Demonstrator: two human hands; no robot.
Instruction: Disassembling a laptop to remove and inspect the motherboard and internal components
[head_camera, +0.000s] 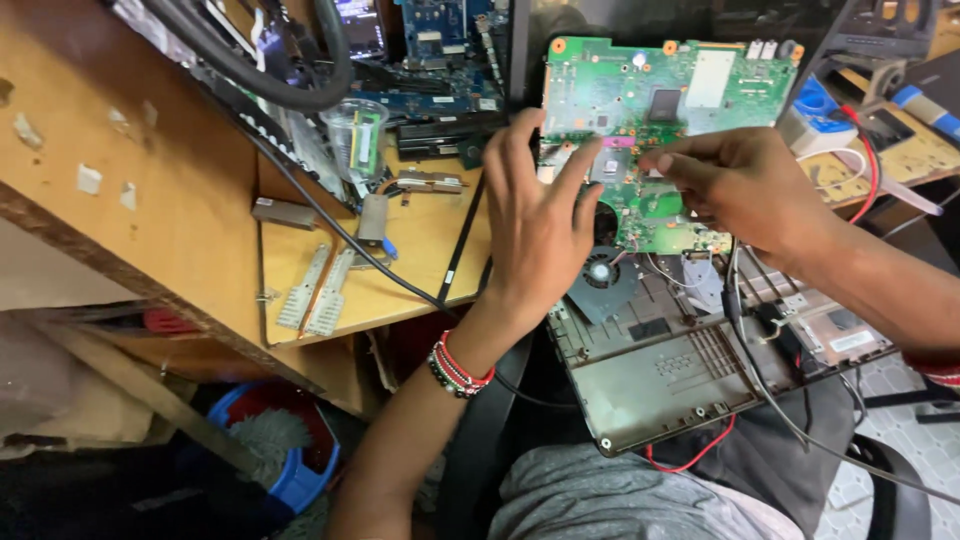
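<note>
motherboard (660, 110) long axis left-right | 2 hands: left (540, 220) spread, right (740, 185) fingers curled on it

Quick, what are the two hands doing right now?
Left hand: open, fingers spread, resting on the green board.
Right hand: fingers curled down on the board; whether it holds anything cannot be told.

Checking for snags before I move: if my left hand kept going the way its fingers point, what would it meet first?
The left hand points up and away, fingertips already at the green circuit board. It would likely meet that board's left edge first, though depth is hard to judge.
</note>
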